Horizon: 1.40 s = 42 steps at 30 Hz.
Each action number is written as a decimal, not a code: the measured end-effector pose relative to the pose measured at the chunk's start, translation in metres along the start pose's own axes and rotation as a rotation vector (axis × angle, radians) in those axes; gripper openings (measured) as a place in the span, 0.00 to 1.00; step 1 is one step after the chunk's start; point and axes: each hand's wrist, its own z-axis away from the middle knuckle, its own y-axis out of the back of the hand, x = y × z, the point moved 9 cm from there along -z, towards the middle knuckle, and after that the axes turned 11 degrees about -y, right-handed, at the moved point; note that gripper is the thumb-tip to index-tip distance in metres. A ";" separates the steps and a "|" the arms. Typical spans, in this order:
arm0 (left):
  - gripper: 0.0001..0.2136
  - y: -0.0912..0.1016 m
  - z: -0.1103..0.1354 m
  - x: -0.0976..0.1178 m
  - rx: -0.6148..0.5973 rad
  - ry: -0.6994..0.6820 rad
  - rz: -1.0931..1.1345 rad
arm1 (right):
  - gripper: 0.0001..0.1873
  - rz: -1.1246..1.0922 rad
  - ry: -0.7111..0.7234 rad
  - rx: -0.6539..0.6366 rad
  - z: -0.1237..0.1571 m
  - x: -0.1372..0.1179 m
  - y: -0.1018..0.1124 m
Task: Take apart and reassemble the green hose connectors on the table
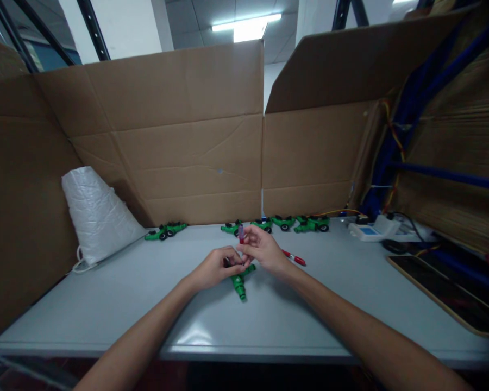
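In the middle of the table, my left hand has its fingers closed on a green toy car, whose narrow end points toward me. The fingers cover much of the toy. Just above it, my right hand pinches a small screwdriver with a clear and red handle, held upright. Its tip is hidden behind the fingers, so I cannot tell whether it touches the toy. A red pen-like tool lies on the table behind my right hand.
Several green toy cars with black wheels line the table's back edge, and more sit at the left. A white wrapped bundle leans at left. Cardboard walls enclose the table. A power strip and a dark board lie right.
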 end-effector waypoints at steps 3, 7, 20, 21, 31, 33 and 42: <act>0.20 0.000 0.001 -0.003 -0.008 0.015 -0.009 | 0.19 0.075 0.007 -0.022 0.001 -0.005 0.000; 0.19 0.001 0.001 0.000 -0.027 0.017 -0.023 | 0.13 0.207 0.039 -0.025 0.003 -0.012 0.003; 0.18 0.000 0.000 0.004 -0.016 0.015 -0.047 | 0.16 0.283 0.073 -0.045 0.006 -0.017 0.003; 0.18 0.000 0.000 0.005 -0.017 0.009 -0.054 | 0.15 0.283 0.070 -0.053 0.006 -0.017 0.002; 0.15 -0.001 -0.001 0.011 -0.033 0.012 -0.044 | 0.12 0.346 0.092 -0.119 0.009 -0.016 -0.005; 0.14 0.000 -0.001 0.014 -0.034 0.004 -0.066 | 0.13 0.331 0.077 -0.137 0.008 -0.014 -0.006; 0.12 0.002 -0.001 0.017 -0.035 -0.034 -0.141 | 0.12 0.309 0.075 -0.084 0.007 -0.015 -0.002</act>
